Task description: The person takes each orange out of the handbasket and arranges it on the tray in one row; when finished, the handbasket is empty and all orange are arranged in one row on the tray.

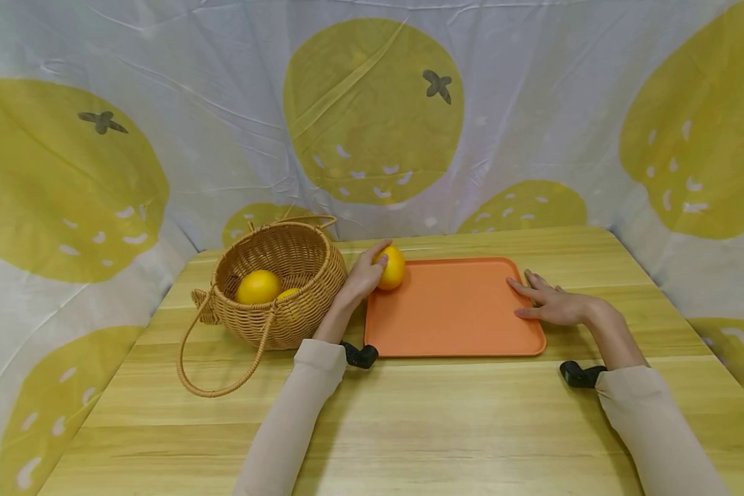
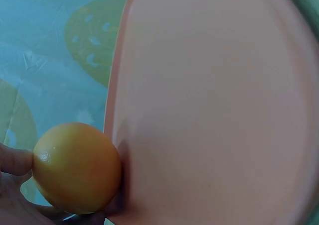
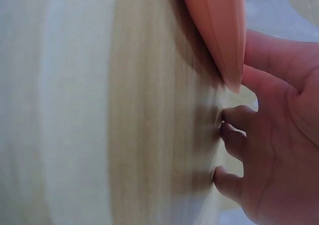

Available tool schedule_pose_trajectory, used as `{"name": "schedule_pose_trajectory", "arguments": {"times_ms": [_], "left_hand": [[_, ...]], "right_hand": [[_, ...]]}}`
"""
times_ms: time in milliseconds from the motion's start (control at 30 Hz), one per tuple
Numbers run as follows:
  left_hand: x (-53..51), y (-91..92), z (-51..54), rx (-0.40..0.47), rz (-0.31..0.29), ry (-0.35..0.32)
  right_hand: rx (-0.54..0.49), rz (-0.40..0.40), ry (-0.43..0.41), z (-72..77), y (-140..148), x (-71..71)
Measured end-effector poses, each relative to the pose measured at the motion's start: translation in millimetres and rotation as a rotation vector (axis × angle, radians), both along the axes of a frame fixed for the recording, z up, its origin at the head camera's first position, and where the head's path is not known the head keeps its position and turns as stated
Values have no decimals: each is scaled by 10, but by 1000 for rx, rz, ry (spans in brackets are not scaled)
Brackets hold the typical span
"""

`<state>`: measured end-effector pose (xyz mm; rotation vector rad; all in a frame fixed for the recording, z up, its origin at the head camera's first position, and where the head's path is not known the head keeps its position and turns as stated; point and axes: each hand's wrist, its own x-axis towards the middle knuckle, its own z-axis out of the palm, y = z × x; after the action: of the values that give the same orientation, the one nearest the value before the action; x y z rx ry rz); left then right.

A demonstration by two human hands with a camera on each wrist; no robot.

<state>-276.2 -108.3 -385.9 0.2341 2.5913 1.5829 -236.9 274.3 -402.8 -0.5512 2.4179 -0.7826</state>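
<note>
My left hand (image 1: 366,274) grips an orange (image 1: 393,268) at the far left corner of an orange-coloured tray (image 1: 452,310). In the left wrist view the orange (image 2: 77,168) sits against the tray's rim, and my fingers curve round its outer side. At the tray's right edge, my right hand (image 1: 558,305) rests with fingers spread. Its thumb and forefinger touch the rim, while the right wrist view shows other fingertips (image 3: 227,180) down on the table. Left of the tray stands a wicker basket (image 1: 304,313) with an orange (image 1: 259,286) and part of another inside.
One basket handle (image 1: 213,393) hangs forward onto the wooden table (image 1: 459,427); the other leans back. A fruit-printed cloth (image 1: 372,110) hangs behind the table and along both sides. Dark wrist devices (image 1: 361,355) sit at both cuffs.
</note>
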Motion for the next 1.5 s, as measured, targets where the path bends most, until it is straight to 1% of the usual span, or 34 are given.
{"name": "schedule_pose_trajectory", "arguments": {"times_ms": [167,400,533,667,767,867,967,1100,1167,1233,1333,1400,1433,1500], "left_hand": [[8,0,12,-14,11,27],[-10,-6,3,-3,13,3],[-18,-8,6,-11,25,25],[-24,11,29,-78,65,57],[-21,39,91,-149,91,84],[-4,66,221,-205,85,132],[20,68,414,-218,55,173],[50,25,733,-162,-20,188],[58,-15,900,-147,-55,194],[71,-67,1062,-149,-77,192],[99,-172,1276,-179,-83,187],[116,-264,1384,-209,-79,182],[115,-318,1428,-226,-77,192],[99,-433,1491,-250,-77,209]], "right_hand": [[-7,-1,0,-3,0,0],[-11,-1,5,-5,-2,-5],[-5,1,8,9,-9,-13],[-6,4,8,33,-12,-14],[-10,5,6,39,-9,-14],[-9,6,7,38,-6,-14],[-8,5,9,33,-1,-15],[-7,2,8,30,6,-13],[-5,2,10,29,10,-11],[-1,2,12,25,15,-8],[2,2,13,14,20,-6],[0,1,9,7,19,-4],[2,1,9,4,17,-3],[-1,0,6,3,13,0]]}}
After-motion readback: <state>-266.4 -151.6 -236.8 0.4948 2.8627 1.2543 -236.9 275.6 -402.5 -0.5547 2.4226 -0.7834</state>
